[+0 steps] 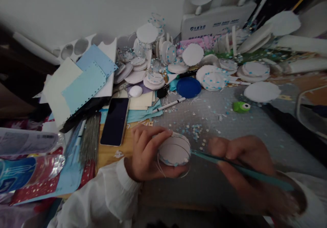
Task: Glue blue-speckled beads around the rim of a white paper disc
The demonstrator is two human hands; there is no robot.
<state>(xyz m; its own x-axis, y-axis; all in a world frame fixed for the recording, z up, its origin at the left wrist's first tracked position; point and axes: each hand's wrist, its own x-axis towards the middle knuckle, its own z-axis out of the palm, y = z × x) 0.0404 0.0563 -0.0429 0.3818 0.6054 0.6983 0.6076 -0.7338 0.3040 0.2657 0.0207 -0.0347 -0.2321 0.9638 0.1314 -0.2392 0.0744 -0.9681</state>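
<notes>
Right hand (pixel 245 160), blurred, pinches a thin teal stick tool (pixel 230 163) w/ tip at the edge of a round white foam disc (pixel 174 149), gripped by left hand (pixel 145 153) just above the bench (pixel 224 125). Step looks like edge work on the disc, approx mid-way; next needs steady tip pressure & slow disc rotation.
</notes>
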